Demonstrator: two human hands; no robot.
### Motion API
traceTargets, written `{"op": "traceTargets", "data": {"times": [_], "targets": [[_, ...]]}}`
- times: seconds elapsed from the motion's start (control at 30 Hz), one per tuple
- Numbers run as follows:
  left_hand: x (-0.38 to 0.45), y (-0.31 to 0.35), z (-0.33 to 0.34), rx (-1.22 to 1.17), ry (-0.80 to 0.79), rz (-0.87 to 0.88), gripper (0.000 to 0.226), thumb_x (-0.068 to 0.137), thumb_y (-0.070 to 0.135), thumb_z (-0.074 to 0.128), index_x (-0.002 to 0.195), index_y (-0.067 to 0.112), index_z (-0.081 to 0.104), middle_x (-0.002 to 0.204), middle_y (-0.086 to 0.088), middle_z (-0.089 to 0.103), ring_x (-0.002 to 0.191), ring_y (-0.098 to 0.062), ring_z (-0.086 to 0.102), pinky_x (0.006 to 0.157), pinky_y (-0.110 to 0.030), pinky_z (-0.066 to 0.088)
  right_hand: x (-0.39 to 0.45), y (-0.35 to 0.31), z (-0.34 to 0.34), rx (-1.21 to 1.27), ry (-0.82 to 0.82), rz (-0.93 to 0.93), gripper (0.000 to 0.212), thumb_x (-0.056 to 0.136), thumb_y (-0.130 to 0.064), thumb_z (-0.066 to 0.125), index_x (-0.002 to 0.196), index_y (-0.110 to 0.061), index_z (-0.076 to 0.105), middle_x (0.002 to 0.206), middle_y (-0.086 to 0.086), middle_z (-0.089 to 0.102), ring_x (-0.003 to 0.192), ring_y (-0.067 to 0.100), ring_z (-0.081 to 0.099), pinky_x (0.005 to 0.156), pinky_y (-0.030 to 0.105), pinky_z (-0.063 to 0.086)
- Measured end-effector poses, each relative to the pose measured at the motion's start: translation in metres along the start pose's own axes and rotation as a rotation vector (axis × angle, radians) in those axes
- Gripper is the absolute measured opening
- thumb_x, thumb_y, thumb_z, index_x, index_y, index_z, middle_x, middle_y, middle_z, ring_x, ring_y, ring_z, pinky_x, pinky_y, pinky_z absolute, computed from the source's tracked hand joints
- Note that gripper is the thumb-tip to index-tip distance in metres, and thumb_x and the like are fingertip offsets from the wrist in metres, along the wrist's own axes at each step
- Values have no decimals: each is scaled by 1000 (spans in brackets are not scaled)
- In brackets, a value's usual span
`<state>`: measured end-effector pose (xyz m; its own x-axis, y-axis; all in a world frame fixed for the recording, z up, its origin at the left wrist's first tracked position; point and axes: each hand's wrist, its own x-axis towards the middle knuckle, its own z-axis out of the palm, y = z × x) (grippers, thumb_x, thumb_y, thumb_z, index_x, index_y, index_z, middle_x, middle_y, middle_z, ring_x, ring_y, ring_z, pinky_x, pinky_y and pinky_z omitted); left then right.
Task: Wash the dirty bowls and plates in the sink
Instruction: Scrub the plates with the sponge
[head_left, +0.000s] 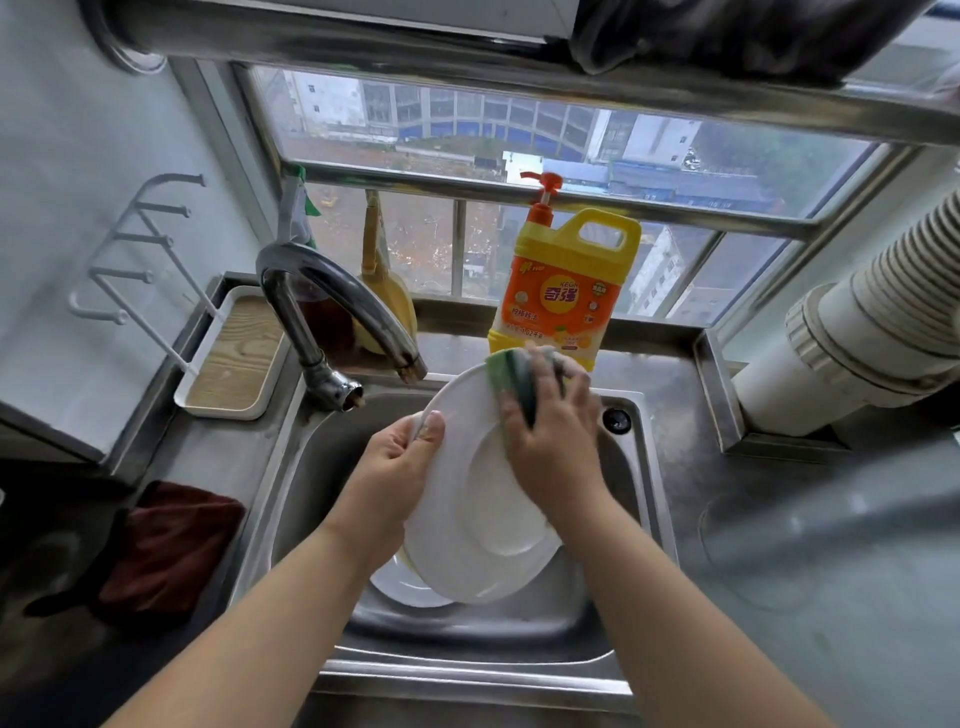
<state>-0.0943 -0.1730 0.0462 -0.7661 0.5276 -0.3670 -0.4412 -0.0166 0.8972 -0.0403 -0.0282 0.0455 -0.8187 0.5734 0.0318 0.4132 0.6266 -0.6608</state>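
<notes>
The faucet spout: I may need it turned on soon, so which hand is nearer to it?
Left. The left hand grips the plate rim just below the faucet spout; the right hand, holding the sponge, is farther right.

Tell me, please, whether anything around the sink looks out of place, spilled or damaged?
Nothing stands out. The left hand holds the white plate tilted over the sink while the right hand presses the green sponge to it.
</notes>
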Motion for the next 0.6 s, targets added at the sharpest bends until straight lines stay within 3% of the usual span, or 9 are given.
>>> {"op": "traceTargets", "data": {"times": [0.1, 0.13, 0.23, 0.3, 0.47, 0.53, 0.6], "targets": [[-2, -3, -1, -66, -2, -6, 27, 92, 31, 50, 83, 12, 67, 74, -9, 70, 62, -17, 66, 52, -27, 54, -16, -16, 12, -58, -41, -255, 62, 91, -60, 33, 148, -38, 20, 145, -5, 16, 131, 19, 17, 108, 35, 20], [-3, -4, -2, -81, 12, -9, 28, 94, 29, 48, 85, 10, 66, 73, -9, 70, 60, -16, 66, 51, -26, 53, -9, -11, 11, -45, -57, -232, 61, 93, -58, 35, 148, -37, 20, 145, -6, 18, 131, 19, 17, 109, 36, 20], [-7, -7, -3, -68, 26, 11, 30, 98, 27, 45, 87, 9, 66, 69, -6, 69, 56, -13, 64, 48, -24, 51, 18, 14, 1, 74, -80, 109, 57, 97, -48, 39, 149, -33, 21, 147, -1, 22, 136, 25, 17, 112, 44, 21], [-8, -8, -1, -31, 31, 31, 30, 98, 27, 45, 82, 11, 65, 66, -4, 67, 55, -12, 62, 48, -23, 50, 14, 15, 0, 67, -71, 179, 57, 98, -46, 38, 150, -32, 20, 149, 1, 22, 137, 28, 17, 112, 46, 22], [-7, -7, 3, -52, 33, 50, 29, 96, 26, 47, 78, 11, 65, 66, -6, 67, 54, -14, 62, 49, -24, 50, -16, -21, 16, 0, -52, -183, 59, 95, -52, 40, 149, -37, 19, 146, -7, 16, 132, 16, 13, 109, 35, 20], [-8, -7, 0, -88, 61, 34, 30, 97, 26, 46, 81, 10, 66, 68, -6, 68, 56, -14, 62, 50, -24, 51, -2, -8, 13, 53, -42, -65, 58, 96, -50, 42, 148, -37, 21, 146, -6, 18, 133, 17, 14, 110, 37, 20], [-8, -8, -5, -146, 77, 43, 31, 93, 32, 48, 82, 12, 69, 72, -6, 67, 61, -16, 62, 57, -27, 52, 14, 15, 7, 155, -60, 191, 55, 97, -48, 41, 148, -36, 23, 149, -1, 19, 136, 25, 16, 111, 46, 21]]}}
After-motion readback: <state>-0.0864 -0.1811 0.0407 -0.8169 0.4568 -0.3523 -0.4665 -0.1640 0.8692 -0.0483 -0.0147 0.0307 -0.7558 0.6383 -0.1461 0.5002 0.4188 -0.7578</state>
